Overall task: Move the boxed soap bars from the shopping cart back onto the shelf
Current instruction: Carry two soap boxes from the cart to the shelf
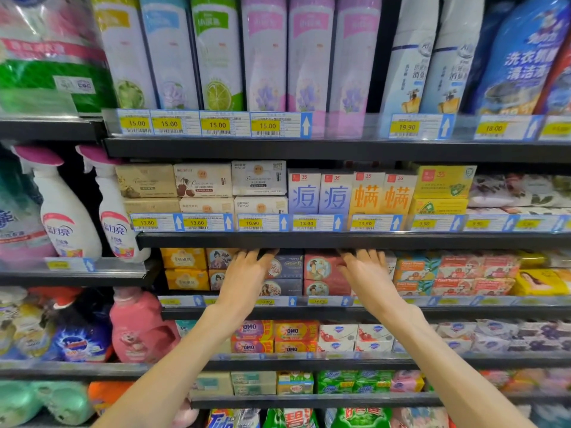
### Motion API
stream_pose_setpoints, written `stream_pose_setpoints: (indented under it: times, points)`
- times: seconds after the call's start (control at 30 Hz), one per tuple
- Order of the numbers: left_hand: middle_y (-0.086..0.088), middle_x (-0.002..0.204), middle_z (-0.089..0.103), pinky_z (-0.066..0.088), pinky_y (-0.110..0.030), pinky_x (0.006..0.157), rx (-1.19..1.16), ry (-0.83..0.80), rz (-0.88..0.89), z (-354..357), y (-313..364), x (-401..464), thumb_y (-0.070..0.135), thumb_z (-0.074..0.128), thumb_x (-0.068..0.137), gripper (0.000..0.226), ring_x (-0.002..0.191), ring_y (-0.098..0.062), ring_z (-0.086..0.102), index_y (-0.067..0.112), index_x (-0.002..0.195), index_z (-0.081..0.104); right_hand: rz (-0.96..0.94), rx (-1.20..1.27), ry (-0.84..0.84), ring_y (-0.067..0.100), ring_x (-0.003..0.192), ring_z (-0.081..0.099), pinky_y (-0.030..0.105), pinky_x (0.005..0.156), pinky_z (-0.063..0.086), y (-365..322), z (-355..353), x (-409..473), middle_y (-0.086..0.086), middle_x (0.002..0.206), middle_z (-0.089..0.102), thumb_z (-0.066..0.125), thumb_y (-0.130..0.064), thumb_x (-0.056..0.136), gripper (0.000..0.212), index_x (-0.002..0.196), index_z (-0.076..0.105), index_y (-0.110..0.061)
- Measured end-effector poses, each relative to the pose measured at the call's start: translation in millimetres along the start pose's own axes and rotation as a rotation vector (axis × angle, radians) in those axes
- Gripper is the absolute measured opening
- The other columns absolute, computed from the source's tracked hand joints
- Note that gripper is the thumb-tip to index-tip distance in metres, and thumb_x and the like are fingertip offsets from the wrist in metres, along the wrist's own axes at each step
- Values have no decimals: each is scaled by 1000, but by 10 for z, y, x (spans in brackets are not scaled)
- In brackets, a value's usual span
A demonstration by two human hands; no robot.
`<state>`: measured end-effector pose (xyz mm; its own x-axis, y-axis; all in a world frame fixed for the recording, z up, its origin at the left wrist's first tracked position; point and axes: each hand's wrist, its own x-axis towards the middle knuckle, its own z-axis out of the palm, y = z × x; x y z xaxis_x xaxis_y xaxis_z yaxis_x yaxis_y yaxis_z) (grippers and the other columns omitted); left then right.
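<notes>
Left hand (247, 274) and right hand (366, 273) reach into the soap shelf (340, 312). Fingers straight, slightly spread, holding nothing. Red soap boxes (323, 274) sit between them.

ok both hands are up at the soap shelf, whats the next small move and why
Probably draw both hands back out. The left hand and right hand reach into the row of dark blue and red illustrated soap boxes with fingers spread and no box visibly in either grip, so another box needs fetching.

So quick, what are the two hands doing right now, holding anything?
Left hand: open, fingers straight, reaching in at the soap boxes, gripping nothing visible.
Right hand: open, fingers spread at the red soap boxes, holding nothing.
</notes>
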<state>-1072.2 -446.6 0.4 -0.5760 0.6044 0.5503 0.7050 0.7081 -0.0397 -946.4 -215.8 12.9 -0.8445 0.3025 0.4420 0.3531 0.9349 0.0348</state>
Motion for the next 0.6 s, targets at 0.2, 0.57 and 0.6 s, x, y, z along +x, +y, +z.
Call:
stream_pose_setpoints:
  times: [0.2,0.57,0.6]
  points:
    - [-12,115,65,58,-44,77,-16,11,-5,17,7,-1,-5,79,71,64,94,-36,62,15,130,62,-31,53,-24,41,115,54,48,101,40,67,19,51,15,116,65,66,-31,92,41,130,63,-18]
    - [-10,122,62,57,-44,85,-35,32,-20,84,-27,-18,-2,77,76,65,103,-34,58,17,135,58,-10,80,-125,40,123,48,48,114,27,45,-34,74,15,124,59,45,-32,102,45,146,44,-25]
    - [-11,123,62,57,-44,86,-35,33,-18,87,-30,-17,-3,77,76,66,104,-35,58,17,135,58,-15,70,-122,40,122,49,48,114,27,45,-26,71,15,123,60,46,-32,102,45,146,45,-24]
